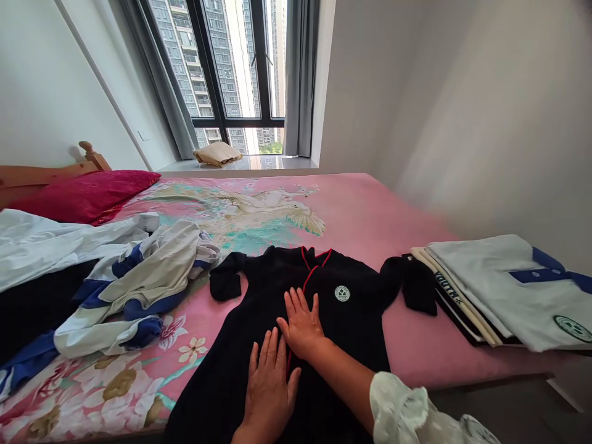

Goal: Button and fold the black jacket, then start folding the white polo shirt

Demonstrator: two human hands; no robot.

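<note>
view from the head over a bed with a pink sheet printed with flowers and a pale bird. a black garment lies spread out, front upward, at the near middle of the bed, its neckline toward the window and its lower part running out at the bottom edge of the view. red piping follows the crossed neckline, and a round pale badge sits on the chest. both hands are flat and grip nothing: the left hand rests palm down on the lower front, fingers extended, while the right hand lies just beyond it, fingers spread, below the neckline. a white ruffled sleeve covers part of the right forearm. to the right, near one sleeve of the garment, stands a folded stack, topped by a pale shirt with blue trim and an oval green badge. to the left lies a loose heap of white, beige, blue and black clothing, with a red pillow behind it, by the wooden headboard. a beige bundle lies on the windowsill.
</note>
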